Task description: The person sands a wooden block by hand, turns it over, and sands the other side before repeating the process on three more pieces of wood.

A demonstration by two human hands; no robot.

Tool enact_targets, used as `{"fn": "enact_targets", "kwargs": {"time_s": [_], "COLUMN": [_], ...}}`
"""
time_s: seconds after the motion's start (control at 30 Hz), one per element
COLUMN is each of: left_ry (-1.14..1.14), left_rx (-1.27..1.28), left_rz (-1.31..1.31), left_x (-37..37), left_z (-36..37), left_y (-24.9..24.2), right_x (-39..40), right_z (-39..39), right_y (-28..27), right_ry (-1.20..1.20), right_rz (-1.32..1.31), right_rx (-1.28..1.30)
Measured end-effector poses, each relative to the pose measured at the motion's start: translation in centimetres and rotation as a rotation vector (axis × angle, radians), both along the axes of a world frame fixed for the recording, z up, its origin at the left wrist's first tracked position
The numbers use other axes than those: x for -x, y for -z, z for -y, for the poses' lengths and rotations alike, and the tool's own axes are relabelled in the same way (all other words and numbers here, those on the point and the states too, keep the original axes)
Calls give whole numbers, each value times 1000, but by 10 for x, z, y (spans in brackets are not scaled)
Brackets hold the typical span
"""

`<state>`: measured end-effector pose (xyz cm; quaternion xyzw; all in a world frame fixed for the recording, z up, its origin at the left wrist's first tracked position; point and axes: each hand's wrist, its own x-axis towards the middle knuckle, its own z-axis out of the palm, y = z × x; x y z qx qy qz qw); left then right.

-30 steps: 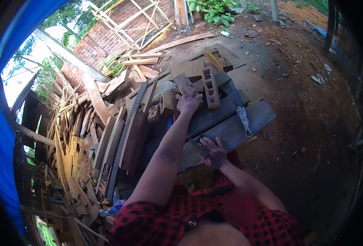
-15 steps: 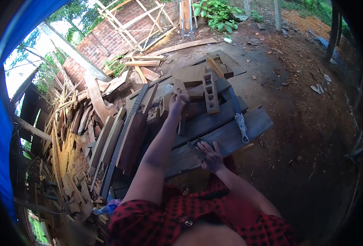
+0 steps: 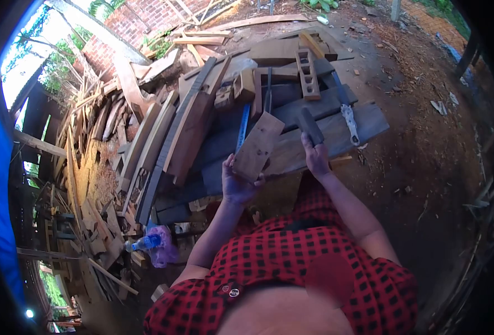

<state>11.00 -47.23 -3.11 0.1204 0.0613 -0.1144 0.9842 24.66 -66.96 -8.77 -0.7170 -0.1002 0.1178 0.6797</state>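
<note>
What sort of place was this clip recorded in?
Probably an outdoor woodworking yard: piled scrap wood, a work surface of planks, and a wooden block held in the left hand.

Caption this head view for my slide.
Left hand holding a wooden block, right hand a dark rectangular block, near planks.

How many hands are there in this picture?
2. The left hand is under the pale wooden block, holding it; the right hand holds a smaller dark piece. Neither is hidden, and I see no others.
</note>
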Motion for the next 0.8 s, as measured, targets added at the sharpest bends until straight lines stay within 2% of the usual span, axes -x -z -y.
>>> {"fn": "enact_targets", "kwargs": {"time_s": [0.03, 0.1, 0.17, 0.2, 0.27, 0.37, 0.43, 0.47, 0.5, 0.6, 0.67, 0.73, 0.77, 0.8], "left_ry": [-10, -65, -120, -188, -272, -221, -204, -185, -193, -242, -88, -86, -79, -71], "left_rx": [4, 26, 45, 72, 104, 97, -49, 83, 82, 6, 98, 21, -55, 21], "left_rz": [-34, -98, -153, -168, -177, -48, -177, -116, -111, -233, -150, -181, -217, -190], "left_x": [8, 22, 30, 33, 35, 39, 41, 42, 41, 40, 43, 43, 44, 44], "left_z": [4, 11, 14, 13, 9, 3, 4, -1, 0, 3, 0, 3, 5, 4], "left_y": [4, 11, 17, 21, 29, 31, 24, 32, 30, 29, 33, 30, 29, 34], "right_x": [10, 39, 75, 84, 96, 101, 101, 99, 96, 85, 62, 35, 13, -5], "right_z": [-3, -17, -30, -34, -41, -49, -51, -51, -52, -50, -53, -53, -57, -61], "right_y": [-4, -14, -56, -63, -70, -56, -49, -47, -45, -34, -27, -39, -7, 26], "right_ry": [-3, -141, -228, -236, -472, -607, -651, -681, -687, -692, -523, -420, -260, -101], "right_rz": [-6, 304, 587, 591, 846, 869, 860, 842, 848, 892, 767, 552, 549, 544], "right_rx": [11, 57, -105, -99, 32, 121, 132, 150, 147, 158, 64, -98, -34, 29]}}
